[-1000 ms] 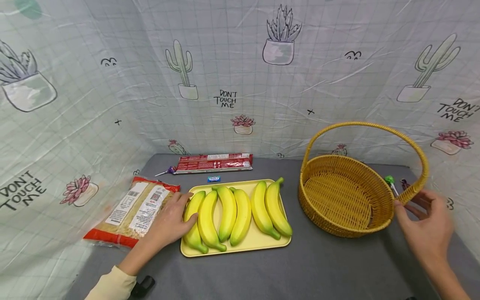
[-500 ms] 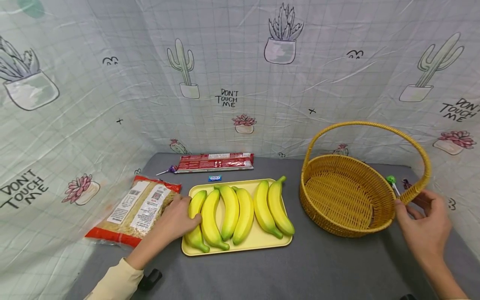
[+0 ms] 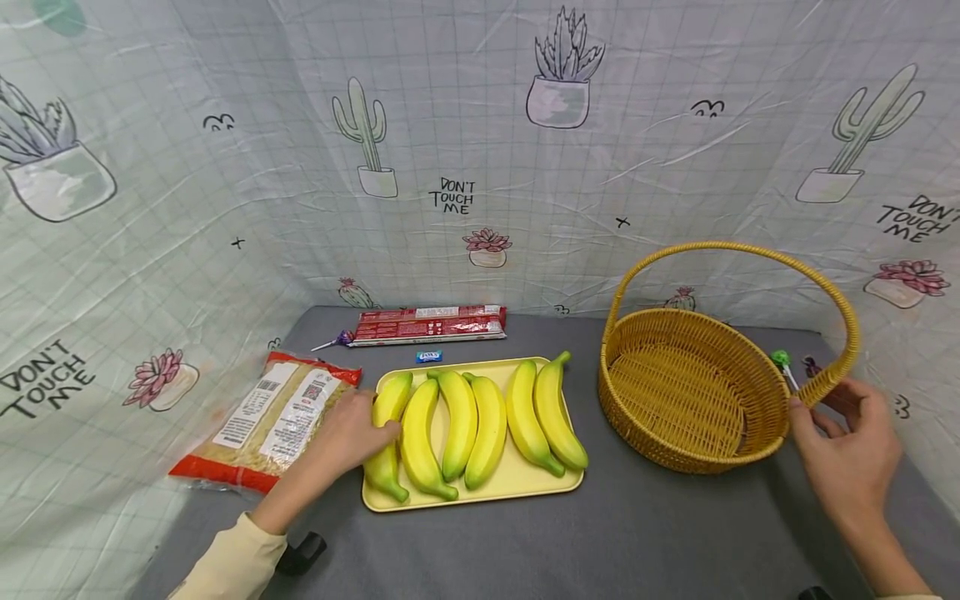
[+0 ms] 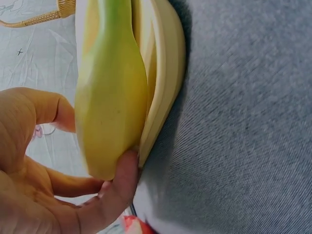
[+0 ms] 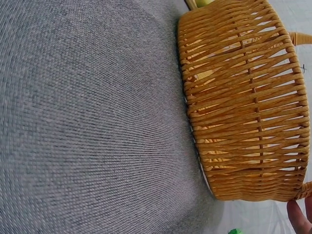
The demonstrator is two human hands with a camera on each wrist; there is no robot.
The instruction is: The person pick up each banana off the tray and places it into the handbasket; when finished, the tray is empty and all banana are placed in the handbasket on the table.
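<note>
My left hand is at the left end of a pale yellow tray, pinching the leftmost banana between thumb and fingers. In the left wrist view this banana fills the space between thumb and fingertips, right beside the tray wall. Several more bananas lie side by side on the tray. On the right stands a round wicker basket with a tall hoop handle and nothing inside. My right hand grips the foot of that handle at the rim; in the right wrist view only fingertips show.
Left of the tray lies a red-ended bag of pasta. Behind it are red packets, a purple lollipop and a small blue candy. A green lollipop sits behind the basket. A printed curtain encloses the grey table.
My left hand has closed around the leftmost banana, which has shifted slightly left and away from its neighbour. The right hand and basket stay in place.
</note>
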